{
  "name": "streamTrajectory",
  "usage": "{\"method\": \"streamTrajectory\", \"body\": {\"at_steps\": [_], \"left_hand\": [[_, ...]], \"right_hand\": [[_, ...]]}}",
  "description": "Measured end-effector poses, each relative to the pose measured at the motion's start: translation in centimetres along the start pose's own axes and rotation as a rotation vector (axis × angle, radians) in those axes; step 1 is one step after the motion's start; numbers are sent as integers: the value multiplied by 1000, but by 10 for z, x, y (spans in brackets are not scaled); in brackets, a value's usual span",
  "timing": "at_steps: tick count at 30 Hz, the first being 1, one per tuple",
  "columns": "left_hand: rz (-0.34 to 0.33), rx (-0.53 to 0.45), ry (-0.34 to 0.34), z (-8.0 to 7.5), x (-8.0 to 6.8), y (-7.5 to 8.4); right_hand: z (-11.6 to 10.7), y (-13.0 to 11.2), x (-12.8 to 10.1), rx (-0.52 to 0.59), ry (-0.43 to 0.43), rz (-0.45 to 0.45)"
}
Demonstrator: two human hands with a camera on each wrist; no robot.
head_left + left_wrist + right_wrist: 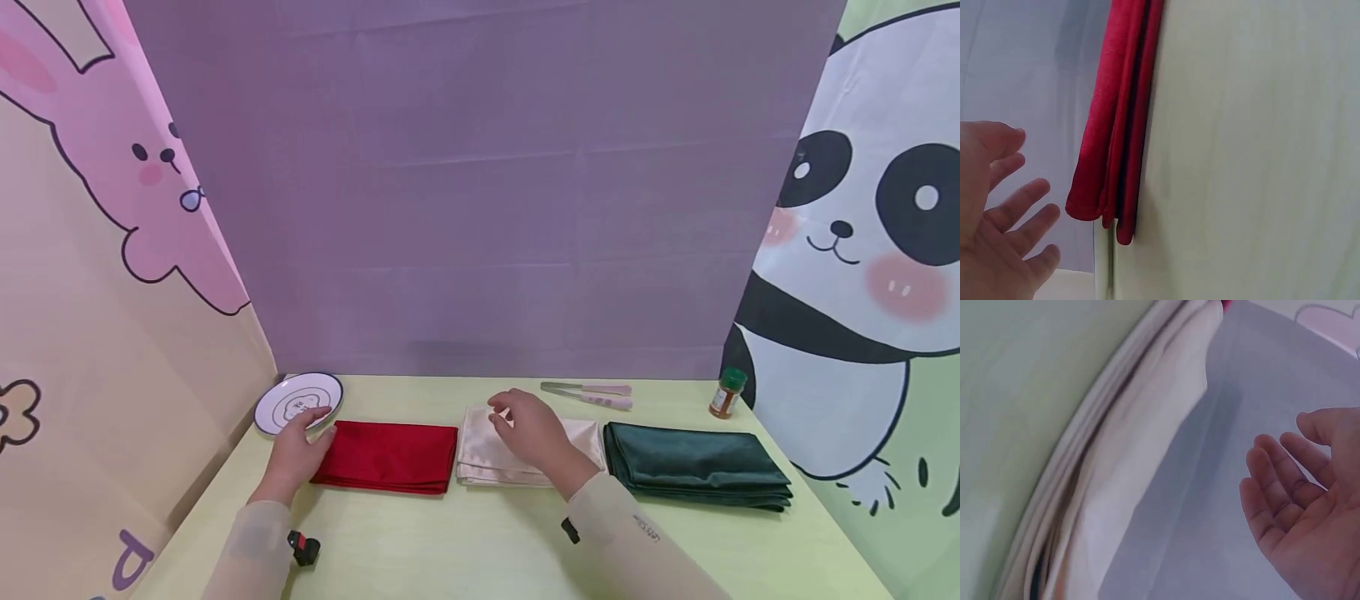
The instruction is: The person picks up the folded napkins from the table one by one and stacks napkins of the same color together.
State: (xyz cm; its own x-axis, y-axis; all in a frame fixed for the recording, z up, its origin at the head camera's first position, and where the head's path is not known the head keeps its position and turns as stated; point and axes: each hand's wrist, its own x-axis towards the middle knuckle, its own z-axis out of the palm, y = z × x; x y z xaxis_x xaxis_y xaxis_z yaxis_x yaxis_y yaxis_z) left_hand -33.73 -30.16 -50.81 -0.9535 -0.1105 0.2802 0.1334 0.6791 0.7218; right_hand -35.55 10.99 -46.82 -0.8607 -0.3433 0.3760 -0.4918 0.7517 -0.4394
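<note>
In the head view, a folded red cloth (pixel 393 457), a folded cream cloth (pixel 480 446) and a folded dark green cloth (pixel 693 462) lie in a row on the table. The left hand (pixel 295 454) hovers by the red cloth's left end, near the plate; its fingers are loosely spread and hold nothing. Above the cream cloth is the right hand (pixel 534 432), fingers relaxed and slightly bent, with nothing in them. In the left wrist view, a gap separates the hand (pixel 1007 219) from the red cloth (pixel 1107 125). The right wrist view shows the hand (pixel 1304 500) apart from the cream cloth (pixel 1141 425).
A white plate (pixel 330 388) with a dark rim stands at the back left of the table (pixel 420 546). Two pink-handled knives (pixel 603 401) lie behind the cream cloth. A small green-capped jar (pixel 726 395) stands at the back right. Behind hangs a purple backdrop (pixel 480 192).
</note>
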Motion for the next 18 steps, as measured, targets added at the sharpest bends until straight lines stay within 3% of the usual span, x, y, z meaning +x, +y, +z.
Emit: {"method": "streamTrajectory", "body": {"at_steps": [12,18], "left_hand": [[111,118,86,3,-13,21],[166,155,104,8,-21,29]], "right_hand": [[-49,54,-39,-82,178,5],[-67,77,-60,-144,218,26]]}}
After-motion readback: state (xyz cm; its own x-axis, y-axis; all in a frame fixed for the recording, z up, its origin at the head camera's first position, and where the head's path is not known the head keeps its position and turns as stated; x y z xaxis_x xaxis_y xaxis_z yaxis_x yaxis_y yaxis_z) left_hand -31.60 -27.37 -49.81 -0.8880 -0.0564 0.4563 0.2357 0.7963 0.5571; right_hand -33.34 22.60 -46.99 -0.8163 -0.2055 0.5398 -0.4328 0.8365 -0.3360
